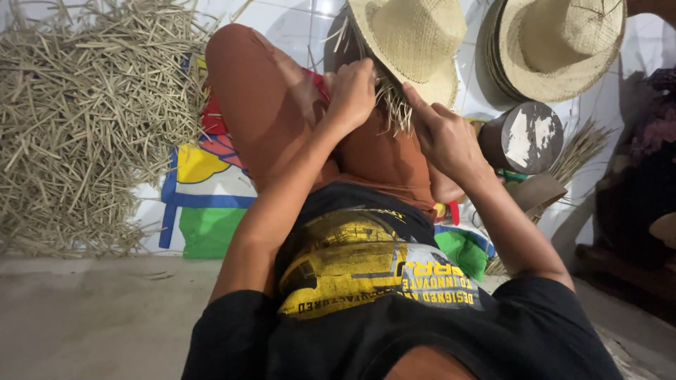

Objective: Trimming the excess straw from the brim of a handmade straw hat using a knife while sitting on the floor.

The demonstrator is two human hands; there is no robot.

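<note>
Both hands work a half-woven hat braced on the knees.
Left hand point(351, 90) closes on the hat point(412, 42) rim's loose straw ends; right hand point(442, 137) pinches strands, forefinger out. Beyond: finished hats point(556, 43), straw pile point(84, 119).

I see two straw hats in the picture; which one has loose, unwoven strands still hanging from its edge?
The hat being worked on, between the left hand and right hand, has loose strands at its lower edge. The other hat, upper right, has a neat, finished brim.
</note>
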